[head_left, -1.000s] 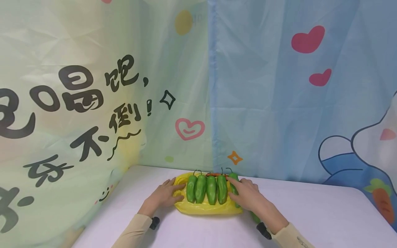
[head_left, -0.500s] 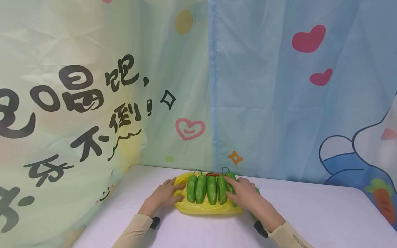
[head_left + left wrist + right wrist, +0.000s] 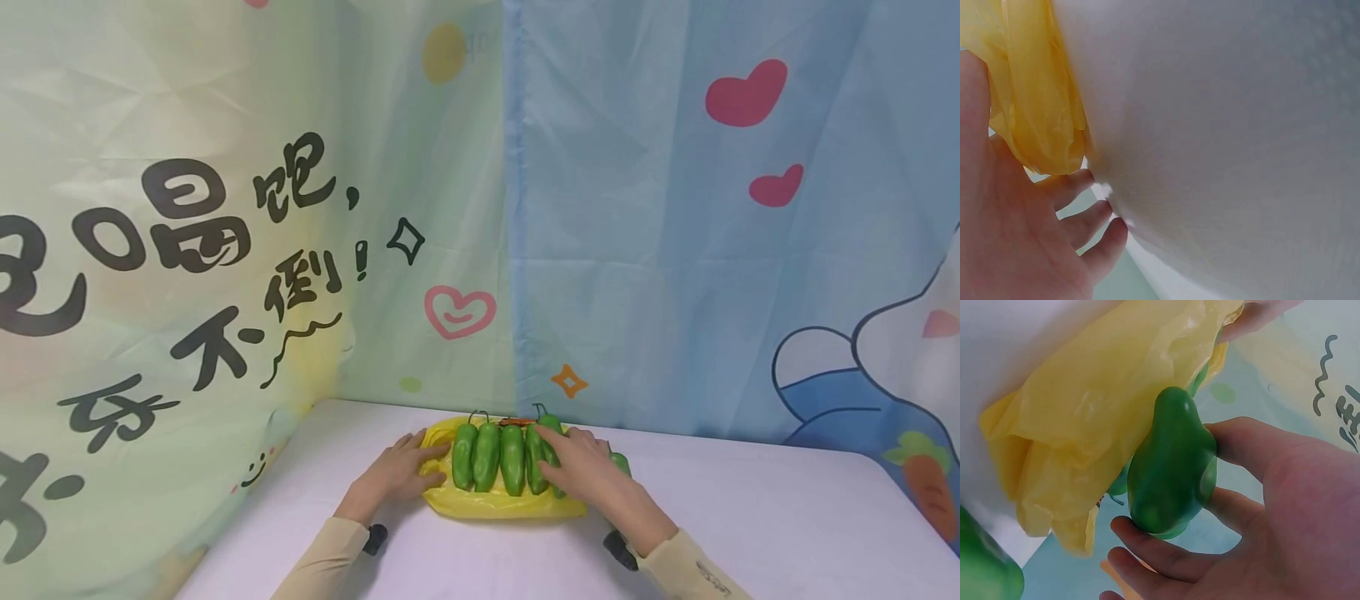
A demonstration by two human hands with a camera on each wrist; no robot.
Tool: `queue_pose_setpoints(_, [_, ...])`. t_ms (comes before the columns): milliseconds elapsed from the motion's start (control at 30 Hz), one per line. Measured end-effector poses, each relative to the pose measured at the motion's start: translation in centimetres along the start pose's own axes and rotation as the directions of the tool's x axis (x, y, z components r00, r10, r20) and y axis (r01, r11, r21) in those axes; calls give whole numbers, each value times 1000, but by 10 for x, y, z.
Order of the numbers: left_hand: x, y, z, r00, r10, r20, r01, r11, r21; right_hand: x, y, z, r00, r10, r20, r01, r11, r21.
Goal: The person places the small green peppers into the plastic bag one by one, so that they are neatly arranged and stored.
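Several green peppers (image 3: pixel 486 457) lie side by side in a row on a yellow plastic bag (image 3: pixel 495 506). My right hand (image 3: pixel 587 467) grips another green pepper (image 3: pixel 1172 459) between thumb and fingers, at the right end of the row. In the head view this pepper overlaps the row's rightmost one, and the hand hides part of it. My left hand (image 3: pixel 397 469) rests at the bag's left edge, fingers spread. The left wrist view shows its thumb and forefinger beside the yellow plastic (image 3: pixel 1041 94), other fingertips down at the table.
One more green pepper (image 3: pixel 620 462) lies on the white table (image 3: pixel 720 500) just right of my right hand, partly hidden. Something small and red (image 3: pixel 516 422) shows behind the row. Printed cloth curtains (image 3: pixel 615 250) stand along the table's back and left side.
My right hand has slid left with the pepper, bringing it up against the row. The loose pepper at right now shows beyond the hand. The left hand stays put.
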State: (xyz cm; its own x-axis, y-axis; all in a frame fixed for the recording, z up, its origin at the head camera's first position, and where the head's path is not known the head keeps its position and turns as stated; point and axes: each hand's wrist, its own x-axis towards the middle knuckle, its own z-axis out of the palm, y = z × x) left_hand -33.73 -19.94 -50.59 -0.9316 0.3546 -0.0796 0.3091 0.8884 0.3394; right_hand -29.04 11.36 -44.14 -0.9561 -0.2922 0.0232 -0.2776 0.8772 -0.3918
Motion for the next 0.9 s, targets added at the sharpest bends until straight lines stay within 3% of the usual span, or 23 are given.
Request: queue_pose_setpoints(900, [1,-3,3,1000,-15,2,15,1000,-1,13,-13,11,1000,-23,3,23,999,23])
